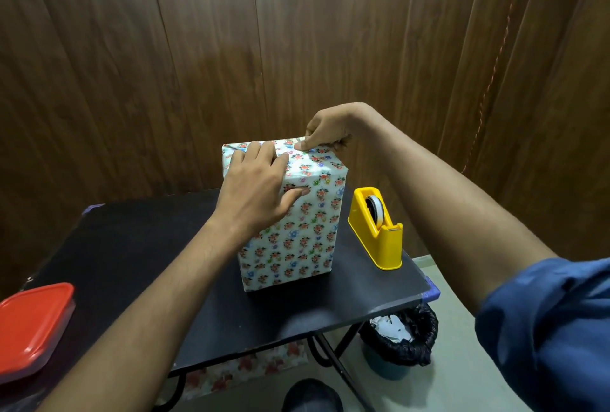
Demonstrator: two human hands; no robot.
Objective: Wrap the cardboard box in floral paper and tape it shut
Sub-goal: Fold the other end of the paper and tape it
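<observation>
Two hands work the top of one wrapped box (290, 233), which stands upright near the middle of the black table (138, 246). At nine o'clock from the box, a red-lidded tub (33, 325) sits at the table's near left edge. The left hand (257, 187) lies flat on the box's top at its near-left corner, fingers straight and spread over the folded paper, thumb pressed against the front face — holding the flaps down rather than gripping. At about one o'clock from it, the right hand (325, 134) curls over the far top edge, its forefinger pressing on the seam; whether it pinches a bit of tape I cannot tell. At three o'clock, just beside the box, stands a yellow dispenser (376, 230), and a lined bin (399, 335) sits on the floor below. The box looks stiff and fairly light, tall enough to tip; the glossy paper is probably slippery and creases easily — best steadied by flat pressure on top, near the edges.
</observation>
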